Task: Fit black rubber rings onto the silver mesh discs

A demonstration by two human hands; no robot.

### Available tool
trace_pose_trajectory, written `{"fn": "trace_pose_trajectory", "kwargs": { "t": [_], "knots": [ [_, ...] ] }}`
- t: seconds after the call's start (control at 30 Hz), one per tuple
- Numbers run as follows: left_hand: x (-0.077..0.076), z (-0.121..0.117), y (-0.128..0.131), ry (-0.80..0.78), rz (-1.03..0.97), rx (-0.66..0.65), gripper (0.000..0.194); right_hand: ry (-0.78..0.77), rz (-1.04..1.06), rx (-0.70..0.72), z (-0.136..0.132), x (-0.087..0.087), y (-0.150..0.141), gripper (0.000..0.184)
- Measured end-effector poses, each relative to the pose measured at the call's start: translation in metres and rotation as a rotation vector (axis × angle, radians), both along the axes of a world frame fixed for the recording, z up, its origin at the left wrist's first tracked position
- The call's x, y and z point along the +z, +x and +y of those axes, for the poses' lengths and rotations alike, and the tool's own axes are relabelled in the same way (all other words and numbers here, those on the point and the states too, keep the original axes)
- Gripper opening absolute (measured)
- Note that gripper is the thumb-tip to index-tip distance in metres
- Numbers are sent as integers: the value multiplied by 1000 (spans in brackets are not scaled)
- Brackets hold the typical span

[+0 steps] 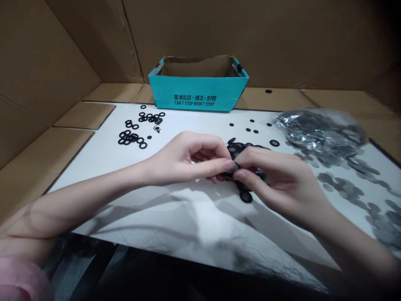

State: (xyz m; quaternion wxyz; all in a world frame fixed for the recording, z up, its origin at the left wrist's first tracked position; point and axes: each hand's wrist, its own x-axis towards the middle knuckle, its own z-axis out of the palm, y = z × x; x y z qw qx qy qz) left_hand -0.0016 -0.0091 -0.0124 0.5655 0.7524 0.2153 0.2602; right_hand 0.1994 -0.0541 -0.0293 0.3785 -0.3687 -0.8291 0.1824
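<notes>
My left hand [197, 156] and my right hand [278, 171] meet at the middle of the white table. Between their fingertips is a small disc [233, 168] with a grey face and what looks like a dark edge, mostly covered by the thumbs. Both hands are closed in a pinch on it. Just behind and under the fingers lies a pile of black rings [233, 149], some with grey centres. One black ring with a grey centre [246, 197] lies in front of the pile, close to my right hand.
Black open rings [128, 137] lie in clusters at the left. A turquoise box [194, 90] stands at the back. On the right are a clear plastic bag of grey discs [322, 133] and loose grey discs [341, 186]. Small black discs [248, 129] are scattered behind the hands. Cardboard walls surround the table.
</notes>
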Motion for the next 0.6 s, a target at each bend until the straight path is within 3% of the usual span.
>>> {"fn": "trace_pose_trajectory", "kwargs": {
  "t": [0.13,0.37,0.6],
  "knots": [
    [1,0,0,-13,16,3,12,-87,82,18,-1,-3,-1,18],
    [8,4,-5,-40,182,-109,16,-76,140,35,-6,-4,-4,14],
    [9,0,-4,8,185,-56,14,-12,129,36,-7,-2,-6,14]
  ]
}}
